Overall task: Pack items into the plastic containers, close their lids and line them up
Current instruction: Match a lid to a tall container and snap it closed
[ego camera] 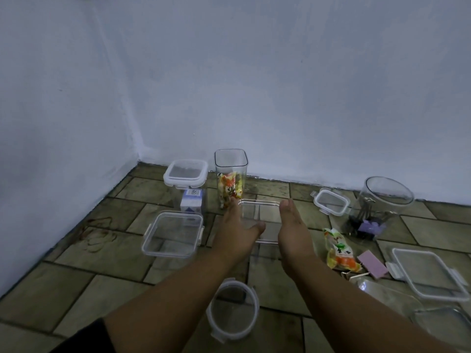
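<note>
In the head view, both hands reach forward over the tiled floor and flank a clear, lidless rectangular container at the centre of the scene. The left hand lies flat against its left wall with the fingers stretched out together and the thumb resting across the near rim, and the right hand stands edge-on along the right wall, fingers together. They press from both sides and do not curl around it, so the hold looks like a squeeze, though I cannot tell how firm it is. At twelve o'clock from the hands stands a tall open jar with bright snack packets inside, just beyond the left fingertips. At eleven o'clock is a lidded box above a blue carton, and at nine o'clock an empty open tub. At three o'clock lie a loose snack packet and a pink block, with a round jar of binder clips at two o'clock. The main risk, I judge, is that smooth thin plastic held only by palm pressure could slip or flex and drop. A forward push could also knock the tall jar, which looks top-heavy and open. The scattered lids at four o'clock could be mismatched with their containers.
</note>
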